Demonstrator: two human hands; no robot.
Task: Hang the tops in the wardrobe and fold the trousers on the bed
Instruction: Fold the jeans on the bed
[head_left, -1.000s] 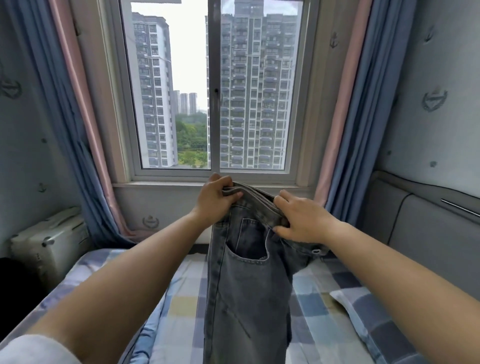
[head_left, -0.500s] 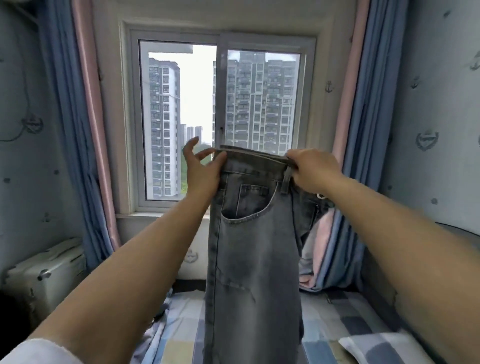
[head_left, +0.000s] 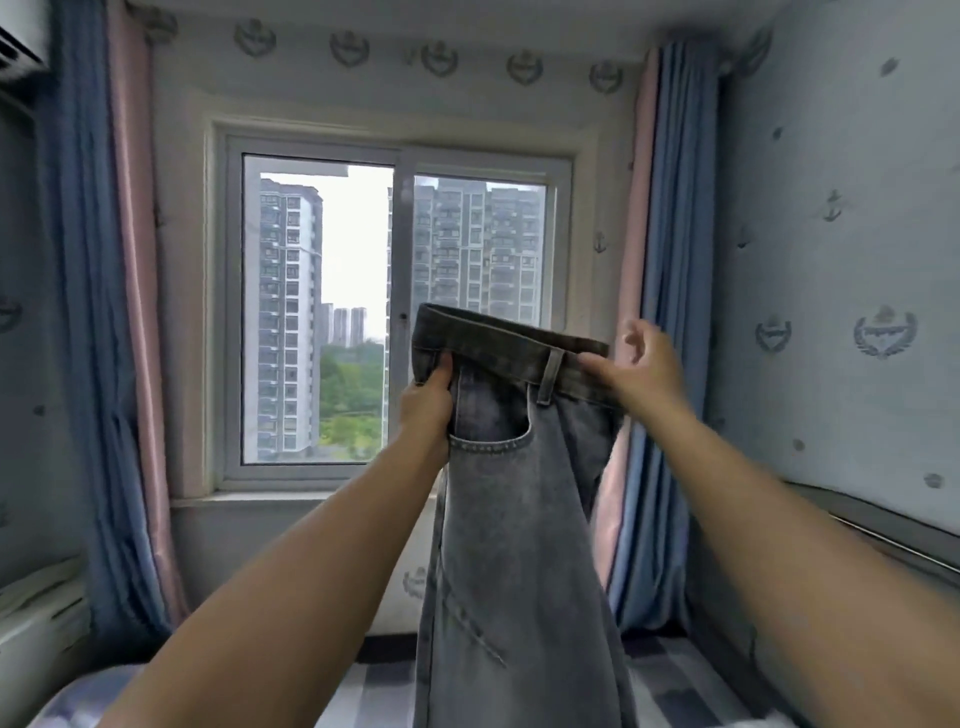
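Jeans (head_left: 514, 519) now lifted higher at 12 o'clock, left hand (head_left: 428, 402) gripping the waistband, right hand (head_left: 641, 371) pinching it: likely straightening before folding.

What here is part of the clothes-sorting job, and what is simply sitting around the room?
Part of the job:
grey jeans, held up by the waistband
left hand, gripping the waistband's left end
right hand, pinching the waistband's right end
checked bed

Just around:
window
blue and pink curtains
white unit, lower left
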